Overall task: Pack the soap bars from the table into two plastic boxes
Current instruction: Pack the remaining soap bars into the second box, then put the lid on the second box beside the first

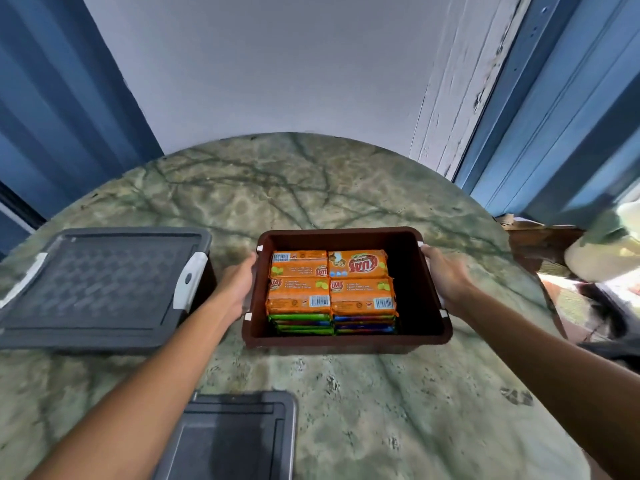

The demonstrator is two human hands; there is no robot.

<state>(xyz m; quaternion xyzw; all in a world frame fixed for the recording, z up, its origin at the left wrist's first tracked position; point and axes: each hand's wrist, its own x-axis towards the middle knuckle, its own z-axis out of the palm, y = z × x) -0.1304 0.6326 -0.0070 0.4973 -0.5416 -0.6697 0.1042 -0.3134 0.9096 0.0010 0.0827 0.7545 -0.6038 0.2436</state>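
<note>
Where the brown plastic box stands at the middle of the green marbled counter, its top is open and soap bars fill the left and centre of its floor. Four orange-wrapped bars lie flat on top in two rows of two, touching one another; green-wrapped bars show beneath the left pair and blue-wrapped bars beneath the right pair. A dark strip of bare floor remains along the box's right wall.

Left hand: its grip is clasped on the left rim of the brown box, fingers curled under the edge. Right hand: likewise grasping the right rim, thumb over the top. Whether the box is lifted or resting cannot be told.

To the left, a second box with a grey lid fitted and white latches at both ends sits on the counter, just beside the left forearm. A loose grey lid lies at the near edge, between the two forearms. Blue shutters flank a pale wall beyond the far edge.
</note>
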